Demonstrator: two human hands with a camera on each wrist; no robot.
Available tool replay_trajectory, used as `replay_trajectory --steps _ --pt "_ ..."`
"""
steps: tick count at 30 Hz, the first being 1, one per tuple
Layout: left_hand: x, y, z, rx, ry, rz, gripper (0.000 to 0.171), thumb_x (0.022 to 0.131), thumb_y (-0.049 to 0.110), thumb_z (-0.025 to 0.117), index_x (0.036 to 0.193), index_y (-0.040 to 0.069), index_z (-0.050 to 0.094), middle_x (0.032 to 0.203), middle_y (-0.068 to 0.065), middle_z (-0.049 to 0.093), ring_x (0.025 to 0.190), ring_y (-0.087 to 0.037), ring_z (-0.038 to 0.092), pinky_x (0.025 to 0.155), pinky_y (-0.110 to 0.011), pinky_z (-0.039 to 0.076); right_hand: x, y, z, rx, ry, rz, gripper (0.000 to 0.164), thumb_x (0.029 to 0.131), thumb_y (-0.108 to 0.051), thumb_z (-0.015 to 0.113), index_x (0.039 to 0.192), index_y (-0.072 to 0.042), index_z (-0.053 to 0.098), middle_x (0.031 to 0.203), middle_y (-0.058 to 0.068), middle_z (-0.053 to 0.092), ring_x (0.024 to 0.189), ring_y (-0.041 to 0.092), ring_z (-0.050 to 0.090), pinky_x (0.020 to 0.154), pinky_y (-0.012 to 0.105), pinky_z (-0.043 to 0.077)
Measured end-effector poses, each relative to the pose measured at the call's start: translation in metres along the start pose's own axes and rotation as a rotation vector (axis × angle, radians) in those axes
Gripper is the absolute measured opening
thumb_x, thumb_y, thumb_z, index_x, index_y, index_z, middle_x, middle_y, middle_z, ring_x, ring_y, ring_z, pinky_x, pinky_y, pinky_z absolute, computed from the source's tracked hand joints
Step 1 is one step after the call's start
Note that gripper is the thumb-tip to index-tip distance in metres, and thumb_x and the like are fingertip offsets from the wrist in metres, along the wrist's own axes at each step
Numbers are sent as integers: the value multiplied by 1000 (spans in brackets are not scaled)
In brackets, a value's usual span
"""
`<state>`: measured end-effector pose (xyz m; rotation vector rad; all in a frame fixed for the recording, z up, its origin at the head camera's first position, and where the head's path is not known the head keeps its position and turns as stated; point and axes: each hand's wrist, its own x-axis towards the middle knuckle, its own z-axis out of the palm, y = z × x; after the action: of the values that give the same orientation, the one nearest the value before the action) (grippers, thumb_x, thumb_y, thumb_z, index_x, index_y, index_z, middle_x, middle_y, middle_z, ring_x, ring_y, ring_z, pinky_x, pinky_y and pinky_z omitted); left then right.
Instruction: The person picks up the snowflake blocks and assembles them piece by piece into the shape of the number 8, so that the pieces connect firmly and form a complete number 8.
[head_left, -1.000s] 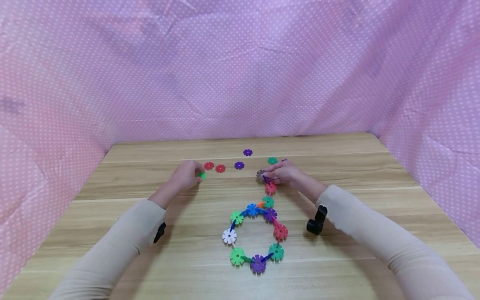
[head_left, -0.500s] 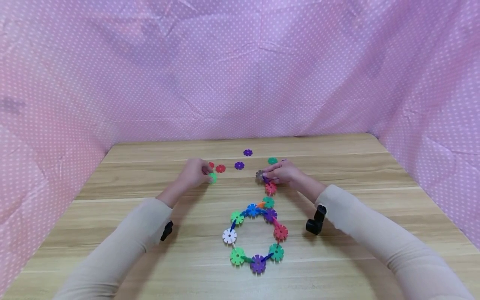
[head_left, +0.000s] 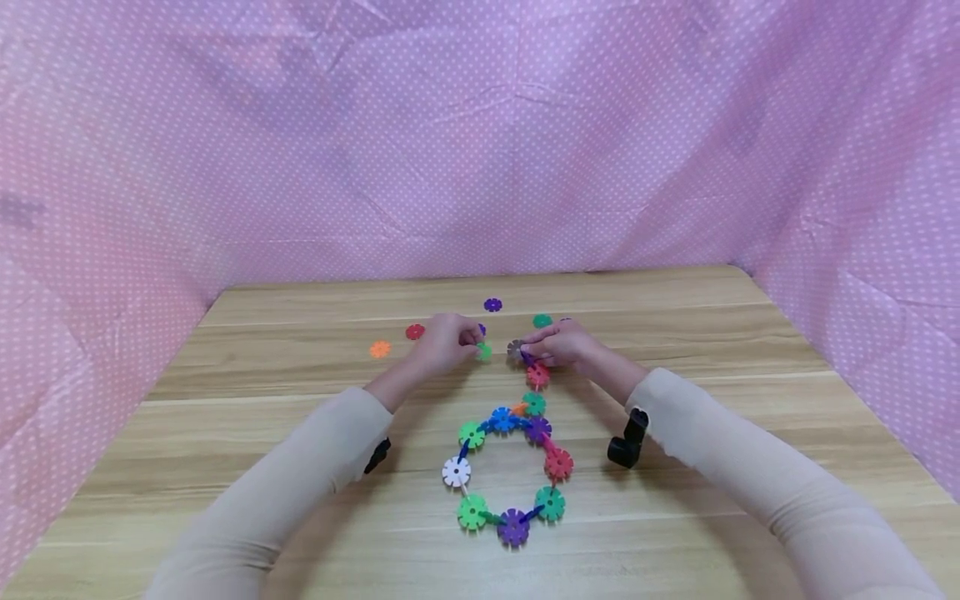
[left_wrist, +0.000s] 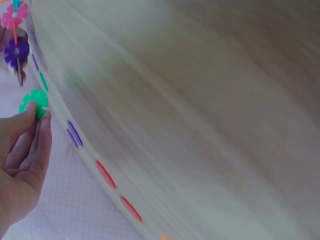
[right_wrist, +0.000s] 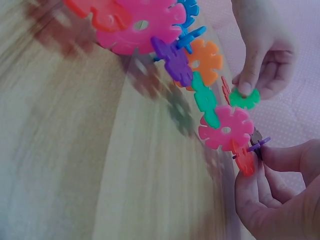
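My left hand pinches a bright green notched disc between thumb and fingers, a short way left of the chain's far end. My right hand grips that end, where a grey disc sticks out to the left. In the right wrist view, the thumb presses by a purple disc beside a red disc. The chain of interlocked discs runs back through a pink-red disc and a green disc to a ring, whose white disc lies at the left.
Loose discs lie farther back on the wooden table: orange, red, purple and green. Others are partly hidden by the hands. A pink dotted cloth hangs behind the table and at both sides.
My left hand has moved right with the green disc, closer to the right hand. An orange disc now shows where the left hand was. The right hand has hardly moved.
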<state>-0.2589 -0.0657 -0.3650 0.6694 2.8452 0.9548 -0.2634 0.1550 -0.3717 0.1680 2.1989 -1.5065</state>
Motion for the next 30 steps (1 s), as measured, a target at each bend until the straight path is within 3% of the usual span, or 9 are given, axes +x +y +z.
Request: replay_trajectory --steps 3,9,19,24,30 --pt "3 6 5 15 20 22 7 85 6 71 92 7 73 90 -6 72 81 -15 63 76 -25 57 1 0 0 18 -8 -5 35 91 -11 65 124 1 61 118 10 69 78 3 64 88 25 57" --pt "9 13 13 24 54 50 7 85 6 71 92 8 74 89 -6 74 80 -14 65 74 -24 57 0 0 -1 46 -24 -9 35 91 -10 65 123 3 61 87 -6 71 76 3 63 79 20 58" --pt "13 14 22 32 78 91 10 83 4 72 92 7 76 91 -7 76 81 -16 70 74 -22 59 0 0 4 74 30 1 33 89 -4 66 120 4 62 77 -7 69 70 3 63 70 19 59" --pt "14 12 24 32 81 133 11 82 5 73 93 6 76 92 -9 76 83 -17 72 73 -21 59 -1 -1 7 84 73 16 32 87 -3 67 118 4 64 83 -2 71 69 4 63 70 20 59" --pt "16 12 25 39 86 145 11 82 4 73 92 6 76 92 -8 76 83 -17 72 74 -21 59 -2 -1 9 98 103 26 32 88 -5 68 118 3 65 108 12 73 70 4 64 76 23 60"
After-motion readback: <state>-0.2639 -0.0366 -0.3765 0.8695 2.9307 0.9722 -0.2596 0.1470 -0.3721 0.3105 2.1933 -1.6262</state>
